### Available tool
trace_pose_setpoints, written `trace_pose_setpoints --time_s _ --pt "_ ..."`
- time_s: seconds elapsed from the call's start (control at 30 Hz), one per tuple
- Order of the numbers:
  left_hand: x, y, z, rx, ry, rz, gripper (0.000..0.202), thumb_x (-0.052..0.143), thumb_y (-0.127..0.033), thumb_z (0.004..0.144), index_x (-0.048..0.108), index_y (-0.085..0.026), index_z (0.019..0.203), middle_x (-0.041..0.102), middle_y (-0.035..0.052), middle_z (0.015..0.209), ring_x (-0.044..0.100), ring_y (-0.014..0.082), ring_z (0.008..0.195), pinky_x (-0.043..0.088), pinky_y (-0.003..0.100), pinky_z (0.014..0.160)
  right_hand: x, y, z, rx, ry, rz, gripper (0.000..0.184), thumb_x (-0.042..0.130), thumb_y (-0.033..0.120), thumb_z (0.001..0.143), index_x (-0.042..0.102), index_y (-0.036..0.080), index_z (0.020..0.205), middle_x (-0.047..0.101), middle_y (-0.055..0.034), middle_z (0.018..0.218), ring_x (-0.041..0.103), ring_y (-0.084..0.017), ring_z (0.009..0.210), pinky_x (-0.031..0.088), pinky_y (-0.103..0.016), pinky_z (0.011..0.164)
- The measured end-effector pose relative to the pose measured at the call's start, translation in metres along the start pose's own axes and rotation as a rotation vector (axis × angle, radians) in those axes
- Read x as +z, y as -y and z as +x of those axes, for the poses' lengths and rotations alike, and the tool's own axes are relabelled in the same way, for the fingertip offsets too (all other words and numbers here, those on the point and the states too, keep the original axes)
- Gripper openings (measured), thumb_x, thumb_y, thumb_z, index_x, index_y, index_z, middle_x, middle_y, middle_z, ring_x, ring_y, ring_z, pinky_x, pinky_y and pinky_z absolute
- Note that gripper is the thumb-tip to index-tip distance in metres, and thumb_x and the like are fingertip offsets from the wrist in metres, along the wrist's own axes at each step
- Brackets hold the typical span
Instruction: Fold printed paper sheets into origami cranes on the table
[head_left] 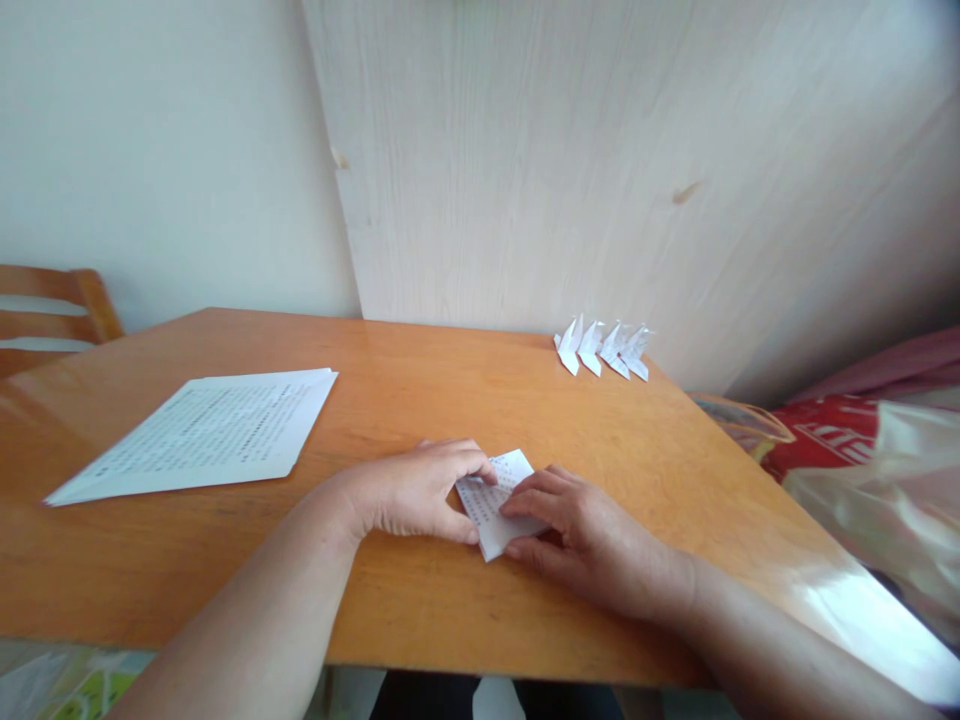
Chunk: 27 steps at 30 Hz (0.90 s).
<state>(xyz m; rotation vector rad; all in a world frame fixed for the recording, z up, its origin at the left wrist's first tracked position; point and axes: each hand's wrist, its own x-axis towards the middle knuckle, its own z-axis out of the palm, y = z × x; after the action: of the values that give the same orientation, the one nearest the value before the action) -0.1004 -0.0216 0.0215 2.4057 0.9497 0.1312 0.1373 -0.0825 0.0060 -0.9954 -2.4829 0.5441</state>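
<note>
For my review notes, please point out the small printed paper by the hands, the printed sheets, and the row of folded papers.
Small printed paper (487, 513): head view, middle of its exposed face.
Printed sheets (217, 432): head view, middle of the top sheet.
Row of folded papers (613, 352): head view, third piece from left.

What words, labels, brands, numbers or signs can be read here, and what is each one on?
None can be read.
Paper stack: rows of print, too small.
Small folded sheet: printed characters, too small.
Row of folded paper pieces: faint marks, too blurred.
Red item at right: white marks, too blurred.
</note>
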Motion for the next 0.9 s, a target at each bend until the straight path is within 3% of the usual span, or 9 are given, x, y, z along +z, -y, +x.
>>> trace_pose_setpoints --time_s 0.3,0.63,0.9 --pt "0.0 -0.003 -0.003 -0.053 0.003 -0.015 0.06 0.082 -0.047 0.065 0.061 -0.03 0.118 0.061 0.0009 0.115 0.055 0.0252 0.108 0.042 0.032 0.09 -0.001 -0.002 0.0 0.025 -0.003 0.074 0.018 0.062 0.017 0.091 0.068 0.024 0.106 0.069 -0.0018 0.099 0.06 -0.018 0.095 0.046 -0.031 0.084" --pt "-0.007 -0.015 -0.004 -0.097 0.028 -0.039 0.046 0.078 -0.042 0.069 0.064 -0.029 0.111 0.061 0.001 0.108 0.057 0.0241 0.102 0.044 0.03 0.084 -0.003 -0.003 0.0 0.019 -0.026 0.142 0.01 0.056 0.02 0.096 0.066 0.022 0.098 0.068 -0.0015 0.094 0.061 -0.016 0.089 0.046 -0.029 0.081" --pt "-0.005 -0.012 -0.004 -0.066 0.004 -0.042 0.032 0.071 -0.037 0.075 0.064 -0.027 0.105 0.062 0.0013 0.106 0.057 0.0224 0.099 0.044 0.029 0.083 -0.002 -0.004 -0.001 0.042 -0.04 0.194 0.012 0.058 0.023 0.095 0.067 0.024 0.102 0.069 -0.0024 0.101 0.062 -0.017 0.093 0.047 -0.03 0.083"
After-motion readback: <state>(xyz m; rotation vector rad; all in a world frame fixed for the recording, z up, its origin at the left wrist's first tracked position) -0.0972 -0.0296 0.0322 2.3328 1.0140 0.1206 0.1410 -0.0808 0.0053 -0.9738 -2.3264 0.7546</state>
